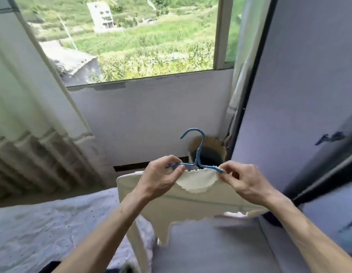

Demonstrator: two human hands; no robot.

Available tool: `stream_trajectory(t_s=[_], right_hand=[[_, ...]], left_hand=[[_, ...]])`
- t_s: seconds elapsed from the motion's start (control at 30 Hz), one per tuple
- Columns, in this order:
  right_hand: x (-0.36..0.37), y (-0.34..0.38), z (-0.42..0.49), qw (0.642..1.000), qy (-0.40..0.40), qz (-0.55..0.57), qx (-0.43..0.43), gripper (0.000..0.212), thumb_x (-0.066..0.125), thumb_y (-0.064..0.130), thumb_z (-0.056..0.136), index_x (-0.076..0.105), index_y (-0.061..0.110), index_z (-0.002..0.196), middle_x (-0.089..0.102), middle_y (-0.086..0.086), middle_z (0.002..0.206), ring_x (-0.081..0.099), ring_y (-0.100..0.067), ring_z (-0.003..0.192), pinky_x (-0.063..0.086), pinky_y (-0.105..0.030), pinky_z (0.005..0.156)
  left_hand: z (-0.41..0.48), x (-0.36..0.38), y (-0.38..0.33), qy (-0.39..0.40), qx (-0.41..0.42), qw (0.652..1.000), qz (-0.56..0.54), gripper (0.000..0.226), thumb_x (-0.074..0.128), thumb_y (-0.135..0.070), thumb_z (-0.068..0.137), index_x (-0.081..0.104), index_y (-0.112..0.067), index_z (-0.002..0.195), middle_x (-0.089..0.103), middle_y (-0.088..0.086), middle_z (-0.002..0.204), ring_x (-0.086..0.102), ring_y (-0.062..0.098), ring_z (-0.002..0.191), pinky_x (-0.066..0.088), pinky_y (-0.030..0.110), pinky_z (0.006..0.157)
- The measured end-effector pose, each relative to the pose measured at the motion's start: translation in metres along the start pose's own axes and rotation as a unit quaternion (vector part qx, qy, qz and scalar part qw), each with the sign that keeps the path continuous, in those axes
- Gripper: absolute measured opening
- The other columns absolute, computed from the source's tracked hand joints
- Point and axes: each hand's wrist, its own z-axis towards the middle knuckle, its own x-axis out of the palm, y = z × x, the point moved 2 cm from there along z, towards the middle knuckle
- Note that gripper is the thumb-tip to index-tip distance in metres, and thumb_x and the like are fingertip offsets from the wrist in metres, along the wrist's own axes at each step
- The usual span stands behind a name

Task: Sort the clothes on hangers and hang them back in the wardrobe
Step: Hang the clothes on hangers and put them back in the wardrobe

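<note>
In the lower middle of the frame, both forearms reach forward so the cream top hangs free above the bed instead of bunching on it. The left hand pinches the left end of the blue hanger together with the cloth at that shoulder. The right hand pinches the right end the same way, probably to seat the neckline evenly on both arms. The hook stands upright at centre, free to catch a rail. Just behind it sits a brown basket. Along the right edge rises what looks like the wardrobe door; the window fills the top, with a curtain at the left
</note>
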Motion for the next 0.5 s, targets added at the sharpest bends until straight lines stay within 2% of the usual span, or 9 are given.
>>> stream_trajectory(t_s=[0.07,0.13,0.2,0.23,0.33,0.43,0.5], right_hand=[[-0.015,-0.016,-0.016,0.999,-0.018,0.0,0.034,0.006,0.063,0.034,0.095,0.068,0.035,0.092,0.062,0.025,0.068,0.058,0.002,0.07,0.039,-0.017,0.06],[-0.027,-0.03,-0.03,0.996,-0.046,-0.008,0.071,0.005,0.063,0.036,0.094,0.068,0.035,0.094,0.062,0.02,0.069,0.057,0.003,0.071,0.038,-0.019,0.061],[-0.039,-0.044,-0.044,0.99,-0.087,-0.019,0.109,0.005,0.064,0.036,0.094,0.068,0.036,0.097,0.063,0.017,0.074,0.055,0.003,0.072,0.037,-0.02,0.062],[-0.044,-0.053,-0.052,0.986,-0.106,-0.02,0.13,0.005,0.064,0.036,0.094,0.068,0.038,0.097,0.062,0.017,0.075,0.054,0.003,0.074,0.035,-0.017,0.062],[-0.057,-0.073,-0.08,0.966,-0.164,-0.023,0.2,0.004,0.065,0.039,0.092,0.068,0.041,0.095,0.06,0.022,0.073,0.054,0.002,0.079,0.036,-0.015,0.064],[-0.064,-0.097,-0.122,0.94,-0.194,-0.055,0.274,0.024,0.057,0.057,0.088,0.068,0.037,0.097,0.063,0.023,0.083,0.054,0.0,0.083,0.042,-0.022,0.075],[-0.065,-0.109,-0.159,0.913,-0.195,-0.095,0.346,0.033,0.05,0.062,0.089,0.068,0.037,0.101,0.064,0.018,0.092,0.054,-0.009,0.09,0.042,-0.028,0.081]], left_hand=[[0.018,0.031,-0.027,0.057,0.032,0.998,-0.02,0.008,0.072,-0.039,0.087,0.072,-0.03,0.088,0.07,-0.011,0.082,0.065,0.003,0.075,0.053,0.027,0.073],[0.036,0.06,-0.05,0.101,0.072,0.992,-0.004,0.011,0.071,-0.043,0.086,0.073,-0.032,0.088,0.067,-0.01,0.083,0.06,0.001,0.07,0.048,0.024,0.069],[0.054,0.086,-0.069,0.136,0.112,0.984,0.022,0.022,0.066,-0.052,0.086,0.074,-0.032,0.092,0.066,-0.009,0.086,0.061,0.003,0.074,0.05,0.026,0.07],[0.062,0.098,-0.077,0.156,0.13,0.979,0.028,0.025,0.064,-0.054,0.088,0.074,-0.031,0.092,0.066,-0.01,0.085,0.061,0.004,0.075,0.05,0.028,0.071],[0.079,0.135,-0.096,0.216,0.18,0.959,0.019,0.023,0.063,-0.049,0.092,0.075,-0.029,0.093,0.06,-0.018,0.08,0.059,0.0,0.07,0.046,0.018,0.067],[0.087,0.168,-0.108,0.24,0.227,0.944,-0.001,0.025,0.06,-0.051,0.093,0.075,-0.031,0.094,0.062,-0.012,0.083,0.058,0.004,0.071,0.047,0.025,0.068],[0.092,0.187,-0.114,0.254,0.244,0.936,-0.011,0.033,0.055,-0.06,0.092,0.073,-0.032,0.096,0.065,-0.01,0.086,0.06,0.008,0.076,0.05,0.032,0.073]])
